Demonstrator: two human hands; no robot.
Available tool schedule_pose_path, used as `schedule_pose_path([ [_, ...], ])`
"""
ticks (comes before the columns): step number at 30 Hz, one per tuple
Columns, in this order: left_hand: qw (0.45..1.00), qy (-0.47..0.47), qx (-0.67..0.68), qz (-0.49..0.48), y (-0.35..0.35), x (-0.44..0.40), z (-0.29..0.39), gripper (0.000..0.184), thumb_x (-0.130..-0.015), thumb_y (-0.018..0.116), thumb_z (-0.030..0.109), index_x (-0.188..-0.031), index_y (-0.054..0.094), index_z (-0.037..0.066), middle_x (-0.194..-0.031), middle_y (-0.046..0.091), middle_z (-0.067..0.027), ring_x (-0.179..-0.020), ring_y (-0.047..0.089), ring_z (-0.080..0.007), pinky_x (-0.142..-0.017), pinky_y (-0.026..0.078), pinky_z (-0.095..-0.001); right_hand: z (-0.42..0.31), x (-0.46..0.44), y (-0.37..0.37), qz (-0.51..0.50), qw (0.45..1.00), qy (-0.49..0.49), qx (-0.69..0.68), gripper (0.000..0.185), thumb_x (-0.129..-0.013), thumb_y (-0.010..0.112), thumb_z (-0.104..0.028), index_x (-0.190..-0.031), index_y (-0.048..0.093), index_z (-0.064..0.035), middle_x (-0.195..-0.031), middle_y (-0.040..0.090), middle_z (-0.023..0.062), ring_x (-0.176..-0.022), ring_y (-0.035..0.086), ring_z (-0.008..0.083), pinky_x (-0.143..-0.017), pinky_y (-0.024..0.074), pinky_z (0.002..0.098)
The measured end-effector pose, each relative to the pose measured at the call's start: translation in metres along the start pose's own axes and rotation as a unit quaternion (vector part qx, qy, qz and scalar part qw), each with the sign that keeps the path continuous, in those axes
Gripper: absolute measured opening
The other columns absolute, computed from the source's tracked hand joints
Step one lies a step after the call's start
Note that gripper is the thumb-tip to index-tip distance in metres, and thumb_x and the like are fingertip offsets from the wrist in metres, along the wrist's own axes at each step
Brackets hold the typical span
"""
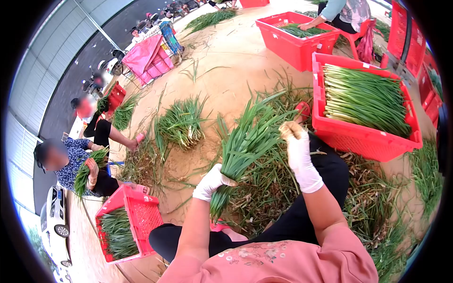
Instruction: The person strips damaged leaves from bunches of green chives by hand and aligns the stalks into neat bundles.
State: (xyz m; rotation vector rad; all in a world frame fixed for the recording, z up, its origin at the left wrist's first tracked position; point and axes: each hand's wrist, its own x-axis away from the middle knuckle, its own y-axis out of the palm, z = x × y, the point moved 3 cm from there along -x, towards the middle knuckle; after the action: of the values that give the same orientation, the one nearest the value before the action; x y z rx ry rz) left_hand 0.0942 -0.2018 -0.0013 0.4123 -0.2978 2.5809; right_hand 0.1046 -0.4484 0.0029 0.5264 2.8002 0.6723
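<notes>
My left hand (213,182), in a white glove, is wrapped round a bunch of garlic chives (247,146). Long flat green leaves fan up and away from it, and the other end hangs below the fist. My right hand (298,153), gloved with soiled fingertips, is raised just right of the leaves. Its fingers are curled together; what they hold, if anything, is hidden. Under both hands lies a heap of trimmed leaves and dry waste (264,198). A loose pile of chives (181,123) rests on the ground ahead and left of the bunch.
At my right stands a red crate (365,137) of neatly laid chives with pale stems. Another red crate (290,49) is beyond it, with a person's hand inside. At left, a seated person (78,158) holds chives behind a red crate (150,226). Farther off is a pink-covered cart (148,61).
</notes>
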Motion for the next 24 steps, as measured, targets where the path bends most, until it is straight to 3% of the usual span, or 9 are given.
schedule_pose_path([
  [3,1.0,-0.008,0.006,-0.015,-0.003,-0.002,-0.005,0.038,-0.05,0.07,-0.002,-0.087,0.063,-0.001,-0.075,0.06,-0.0005,-0.068,0.053,-0.0118,-0.068,0.043,-0.0283,-0.017,0.0,0.004,-0.062,0.997,-0.042,-0.032,0.016,-0.078,0.061,0.003,-0.092,0.059,-0.0031,-0.087,0.058,-0.0006,-0.08,0.052,0.0075,-0.073,0.0434,0.0204],
  [6,1.0,-0.014,0.009,-0.006,-0.001,-0.005,-0.01,0.044,-0.05,0.069,-0.003,-0.094,0.063,-0.001,-0.078,0.061,-0.0019,-0.069,0.054,-0.0128,-0.069,0.044,-0.0285,-0.023,0.012,0.013,-0.127,0.991,0.019,0.041,0.023,-0.075,0.065,0.003,-0.096,0.062,-0.004,-0.089,0.057,-0.0019,-0.081,0.051,0.007,-0.074,0.0423,0.0194],
  [13,0.999,-0.035,0.002,0.001,-0.001,-0.008,-0.018,0.046,-0.052,0.068,-0.005,-0.097,0.062,0.0,-0.08,0.062,-0.0026,-0.07,0.054,-0.0133,-0.07,0.044,-0.0284,0.005,0.005,0.01,-0.092,0.992,0.082,0.012,0.01,-0.076,0.065,-0.002,-0.084,0.06,-0.0052,-0.085,0.06,0.0005,-0.08,0.054,0.0105,-0.073,0.0431,0.0252],
  [14,1.0,-0.027,0.005,0.005,0.0,-0.009,-0.018,0.045,-0.052,0.068,-0.005,-0.096,0.062,-0.001,-0.079,0.062,-0.003,-0.069,0.055,-0.0133,-0.069,0.044,-0.0285,-0.004,0.002,0.004,-0.073,0.954,-0.134,0.257,0.01,-0.073,0.064,-0.002,-0.08,0.059,-0.0069,-0.083,0.059,0.0024,-0.079,0.054,0.0153,-0.072,0.0418,0.0294],
  [15,1.0,-0.017,0.007,0.01,0.0,-0.009,-0.015,0.044,-0.052,0.068,-0.005,-0.096,0.062,-0.001,-0.079,0.062,-0.0034,-0.069,0.055,-0.0134,-0.069,0.045,-0.0286,-0.014,0.003,0.004,-0.046,0.812,-0.336,0.475,0.011,-0.07,0.064,-0.002,-0.076,0.058,-0.0087,-0.08,0.058,0.0043,-0.078,0.054,0.0201,-0.071,0.0406,0.0337],
  [16,1.0,-0.018,0.008,0.011,-0.001,-0.009,-0.013,0.044,-0.052,0.068,-0.005,-0.096,0.062,-0.001,-0.079,0.062,-0.0034,-0.069,0.055,-0.0134,-0.069,0.045,-0.0286,-0.018,-0.003,0.002,-0.006,0.76,-0.369,0.535,0.013,-0.065,0.063,-0.004,-0.073,0.056,-0.0112,-0.077,0.055,0.0068,-0.078,0.051,0.0275,-0.07,0.0374,0.0381],
  [19,0.996,-0.027,0.088,0.017,-0.003,-0.007,-0.012,0.046,-0.052,0.069,-0.005,-0.097,0.061,-0.002,-0.079,0.062,-0.0044,-0.069,0.056,-0.0138,-0.067,0.046,-0.0286,-0.031,-0.017,-0.012,0.033,0.867,-0.281,0.41,0.014,-0.065,0.07,-0.015,-0.066,0.058,-0.01,-0.073,0.056,0.005,-0.073,0.054,0.0257,-0.065,0.0391,0.0392],
  [20,0.994,-0.018,0.105,0.025,-0.003,-0.006,-0.014,0.045,-0.053,0.067,-0.006,-0.098,0.061,-0.003,-0.08,0.063,-0.0058,-0.07,0.058,-0.0144,-0.069,0.046,-0.0281,-0.037,-0.014,-0.009,0.041,0.843,-0.3,0.445,0.018,-0.063,0.074,-0.019,-0.065,0.059,-0.0094,-0.071,0.057,0.0053,-0.07,0.054,0.0253,-0.063,0.0398,0.0397],
  [24,0.989,0.0,0.144,0.034,0.004,-0.007,-0.011,0.047,-0.053,0.067,-0.007,-0.1,0.061,-0.004,-0.083,0.065,-0.0072,-0.072,0.06,-0.0153,-0.07,0.046,-0.0272,-0.038,0.014,0.039,-0.112,0.792,-0.418,0.43,0.015,-0.064,0.072,-0.022,-0.074,0.063,-0.0137,-0.087,0.059,-0.0003,-0.09,0.053,0.0214,-0.078,0.0358,0.0371],
])
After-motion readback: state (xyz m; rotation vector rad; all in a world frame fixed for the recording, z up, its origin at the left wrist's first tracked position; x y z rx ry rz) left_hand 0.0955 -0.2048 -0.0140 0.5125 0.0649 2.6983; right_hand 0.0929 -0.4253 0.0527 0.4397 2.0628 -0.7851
